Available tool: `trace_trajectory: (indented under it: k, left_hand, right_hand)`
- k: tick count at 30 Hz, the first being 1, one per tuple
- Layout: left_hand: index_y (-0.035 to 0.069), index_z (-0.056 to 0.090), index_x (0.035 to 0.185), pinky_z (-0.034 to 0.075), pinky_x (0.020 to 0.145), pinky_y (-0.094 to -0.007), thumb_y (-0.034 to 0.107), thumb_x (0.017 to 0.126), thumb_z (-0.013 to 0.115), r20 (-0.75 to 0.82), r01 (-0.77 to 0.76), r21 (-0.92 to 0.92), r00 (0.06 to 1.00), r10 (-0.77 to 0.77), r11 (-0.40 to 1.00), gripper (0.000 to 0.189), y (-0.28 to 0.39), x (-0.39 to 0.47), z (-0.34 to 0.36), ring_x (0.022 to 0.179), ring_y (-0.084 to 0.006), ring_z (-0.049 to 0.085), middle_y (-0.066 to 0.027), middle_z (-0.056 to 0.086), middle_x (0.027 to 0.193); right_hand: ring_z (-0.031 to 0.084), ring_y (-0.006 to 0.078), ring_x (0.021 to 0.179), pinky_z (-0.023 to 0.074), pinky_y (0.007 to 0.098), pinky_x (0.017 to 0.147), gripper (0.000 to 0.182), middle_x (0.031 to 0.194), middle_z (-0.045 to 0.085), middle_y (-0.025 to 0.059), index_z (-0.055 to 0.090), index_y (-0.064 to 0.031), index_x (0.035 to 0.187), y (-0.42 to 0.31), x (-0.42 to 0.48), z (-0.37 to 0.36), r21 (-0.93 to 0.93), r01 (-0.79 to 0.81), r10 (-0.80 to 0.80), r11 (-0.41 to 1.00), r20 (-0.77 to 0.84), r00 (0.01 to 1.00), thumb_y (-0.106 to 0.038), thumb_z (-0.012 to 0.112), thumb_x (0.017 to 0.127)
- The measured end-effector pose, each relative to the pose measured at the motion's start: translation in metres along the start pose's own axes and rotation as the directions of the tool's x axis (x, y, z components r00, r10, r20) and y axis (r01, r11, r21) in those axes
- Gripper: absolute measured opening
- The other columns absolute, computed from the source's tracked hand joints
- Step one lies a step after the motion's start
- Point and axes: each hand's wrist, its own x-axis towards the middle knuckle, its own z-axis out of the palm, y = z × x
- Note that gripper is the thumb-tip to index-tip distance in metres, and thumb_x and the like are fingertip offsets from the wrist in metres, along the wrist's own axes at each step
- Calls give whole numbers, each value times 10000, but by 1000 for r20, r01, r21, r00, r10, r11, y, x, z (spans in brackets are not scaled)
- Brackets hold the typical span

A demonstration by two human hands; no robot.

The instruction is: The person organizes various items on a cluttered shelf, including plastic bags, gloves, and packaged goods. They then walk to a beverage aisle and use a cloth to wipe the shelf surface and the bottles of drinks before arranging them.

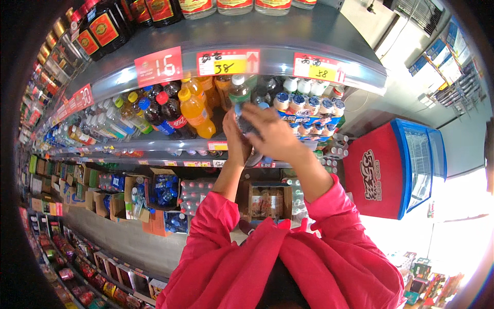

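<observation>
A plastic bottle (247, 125) with a pale blue cap is tilted between my two hands, its body mostly covered by fingers. My left hand (236, 137) wraps around it from the left. Across its upper side lies my right hand (274, 131), blurred, with the fingers bent over the bottle. Just behind stands a bottle with a white cap and green label (239, 92). Orange soda bottles (195, 112) and a cola bottle with a red cap (171, 114) stand left of my hands. A blue pack of small white drink bottles (308, 112) sits to the right.
The upper shelf (270, 33) with price tags overhangs my hands and carries liquor bottles. Below are a lower shelf edge (193, 162), a carton of bottles (270, 202) and shrink-wrapped bottles (195, 193) on the floor. A red chest freezer (374, 170) stands at right.
</observation>
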Motion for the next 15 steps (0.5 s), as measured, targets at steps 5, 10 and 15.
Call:
trace_trajectory:
  k: [5, 10, 15]
  left_hand:
    - [-39, 309, 1303, 254, 1010, -472, -40, 679, 556, -59, -248, 397, 954, 295, 884, 670, 50, 2, -2, 1173, -439, 324, -257, 352, 1289]
    - [-42, 383, 1269, 284, 982, -474, -62, 677, 432, 37, -405, 233, 912, 409, 884, 595, 82, 34, 27, 1128, -400, 396, -233, 434, 1234]
    - [22, 450, 1223, 245, 1041, -492, -50, 707, 480, 365, -498, 417, 858, 362, 760, 522, 91, 52, 39, 1104, -305, 491, -154, 549, 1134]
  right_hand:
    - [496, 375, 1110, 380, 422, 966, 475, 1243, 500, 219, 523, 10, 1184, 20, -2, -50, -37, -254, 244, 967, -175, 954, -90, 607, 727]
    - [517, 345, 1084, 416, 407, 932, 447, 1238, 520, 172, 543, 8, 1146, 26, 1, -48, -285, -321, 346, 903, 41, 937, -170, 564, 736]
    - [513, 347, 1090, 396, 386, 959, 464, 1231, 529, 147, 528, -19, 1183, 59, -43, -76, -257, -397, 378, 881, -123, 918, -154, 600, 745]
